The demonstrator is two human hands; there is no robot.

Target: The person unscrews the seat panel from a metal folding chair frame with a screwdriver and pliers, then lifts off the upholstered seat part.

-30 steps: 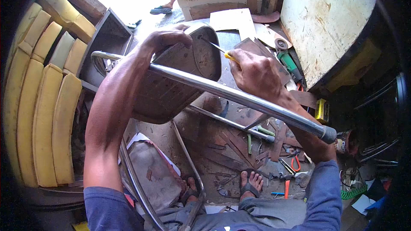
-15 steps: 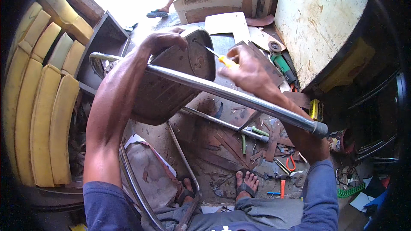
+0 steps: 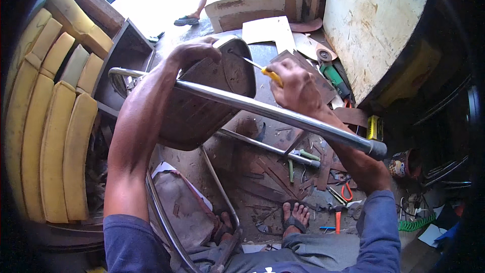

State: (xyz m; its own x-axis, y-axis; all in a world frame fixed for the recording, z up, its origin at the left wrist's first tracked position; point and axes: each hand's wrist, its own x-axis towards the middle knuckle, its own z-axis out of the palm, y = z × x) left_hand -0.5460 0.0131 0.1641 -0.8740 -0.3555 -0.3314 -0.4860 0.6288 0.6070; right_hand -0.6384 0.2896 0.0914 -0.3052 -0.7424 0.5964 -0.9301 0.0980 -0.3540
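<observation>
Two hands: both busy on an upturned chair.
Far left: yellow cushions (image 3: 55, 136) stacked along the wall.
Left hand (image 3: 194, 50): fingers clamped over the far rim of the wooden seat (image 3: 202, 96), holding it.
Seat: centre of scene, underside facing up, tilted.
Chrome tube (image 3: 278, 114): chair frame, runs across in front of the seat from left to near right.
Right hand (image 3: 295, 88): fist closed round a yellow-handled screwdriver (image 3: 257, 66), tip on the seat's underside.
Right floor: scattered tools (image 3: 343, 189), green coiled hose (image 3: 417, 222).
</observation>
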